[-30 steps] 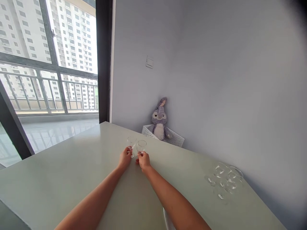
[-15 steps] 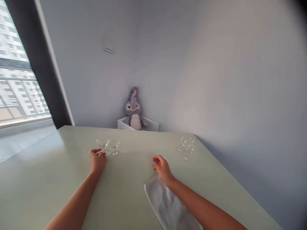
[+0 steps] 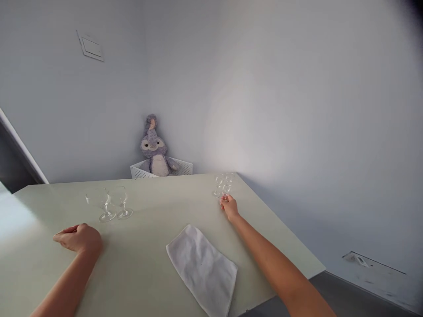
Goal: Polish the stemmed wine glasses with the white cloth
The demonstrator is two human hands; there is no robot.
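Note:
Two clear stemmed glasses stand upright side by side on the left of the table: one wine glass and a second wine glass. In front of them, my left hand is closed near the tabletop, apart from the glasses, with nothing visible in its fingers. My right hand reaches a small cluster of stemmed glasses on the far right. Its fingers are closed at the lower part of the nearest wine glass, and that glass's foot is hidden. A folded white cloth lies between my forearms.
A pale green table spans the view, its right edge near my right forearm. Behind its far edge, a purple plush toy sits in a white perforated basket. Walls rise behind and to the right, one with a switch.
My view has turned right. My right hand has moved from above the cloth to the right-hand glasses. My left hand has drawn back from the left-hand pair and closed.

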